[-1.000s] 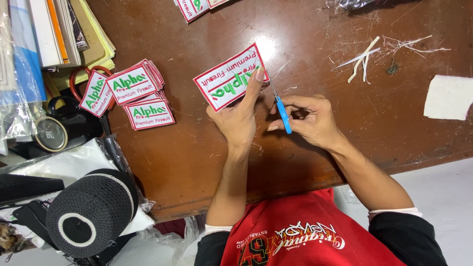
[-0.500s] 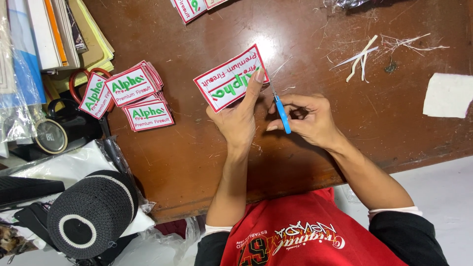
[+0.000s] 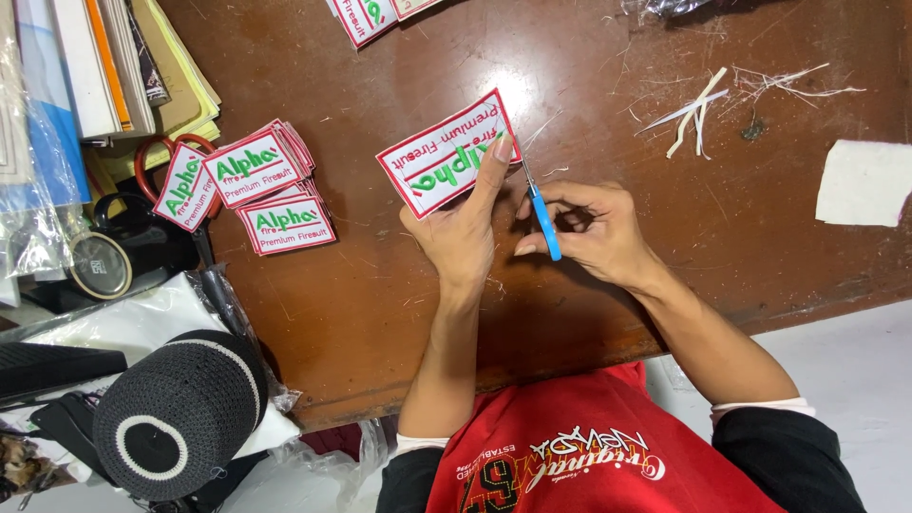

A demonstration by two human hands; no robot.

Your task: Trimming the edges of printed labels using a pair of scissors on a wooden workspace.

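head view: left hand (image 3: 461, 233) grips a red-bordered patch (image 3: 445, 157); right hand (image 3: 594, 231) grasps blue-handled scissors (image 3: 541, 214).

Patch (image 3: 445, 163) slightly turned, otherwise unchanged.

On the brown table (image 3: 380, 304) we list: a patch stack (image 3: 271, 185) toward its left edge; books (image 3: 123, 66) beyond that stack; red-handled scissors (image 3: 157, 161) beside it; more patches (image 3: 370, 17) at the far edge; thread scraps (image 3: 703, 104) and white cloth (image 3: 864, 182) toward the right; a black cap (image 3: 176, 413) off its near-left corner.
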